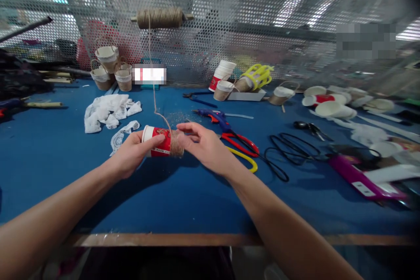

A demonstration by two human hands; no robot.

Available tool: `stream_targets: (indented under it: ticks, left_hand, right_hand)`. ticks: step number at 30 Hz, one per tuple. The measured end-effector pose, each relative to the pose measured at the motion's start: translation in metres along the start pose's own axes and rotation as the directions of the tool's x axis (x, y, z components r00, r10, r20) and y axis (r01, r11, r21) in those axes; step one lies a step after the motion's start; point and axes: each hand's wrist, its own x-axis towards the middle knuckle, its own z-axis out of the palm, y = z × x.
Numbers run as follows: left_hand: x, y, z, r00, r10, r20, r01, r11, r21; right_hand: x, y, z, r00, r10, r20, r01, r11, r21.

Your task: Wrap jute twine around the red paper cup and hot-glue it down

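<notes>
A red and white paper cup [162, 149] lies sideways in the air over the blue table, its white rim toward the left. Jute twine [176, 145] is wound in close turns around its right part. My left hand [133, 152] is closed around the rim end, thumb on the red side. At the twine-covered end, my right hand [205, 144] is closed on the cup, its thumb and fingers against the base. From the spool of twine [160, 18] above, one strand runs down to the winding. How the right fingertips press is partly hidden.
Right of my hands lie a blue glue gun [215, 117], scissors [244, 144] with red and yellow handles, and a black cable [290, 148]. White lace [106, 111] is at the left. Twine-covered cups [124, 79] stand behind; a purple power strip [361, 177] is far right.
</notes>
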Motion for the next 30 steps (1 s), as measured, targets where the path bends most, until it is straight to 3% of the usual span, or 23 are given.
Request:
stream_targets:
  ticks: [2,11,21,30]
  left_hand:
    - [0.001,0.001,0.001,0.999,-0.021,-0.027,0.020,0.999,-0.039]
    - [-0.002,0.002,0.002,0.999,-0.026,-0.042,0.024,0.999,-0.047]
    - [-0.002,0.003,0.005,0.999,-0.041,-0.023,0.041,0.999,-0.032]
    - [-0.003,0.006,0.007,0.995,-0.068,-0.069,0.066,0.997,-0.031]
  right_hand:
    - [-0.003,-0.001,0.003,0.999,-0.014,0.030,0.015,0.999,-0.034]
    - [-0.005,0.007,0.013,0.989,-0.145,-0.036,0.128,0.945,-0.301]
    - [-0.006,0.006,0.012,0.989,-0.147,-0.026,0.132,0.942,-0.308]
    - [-0.005,0.005,0.012,0.993,-0.119,-0.002,0.115,0.958,-0.264]
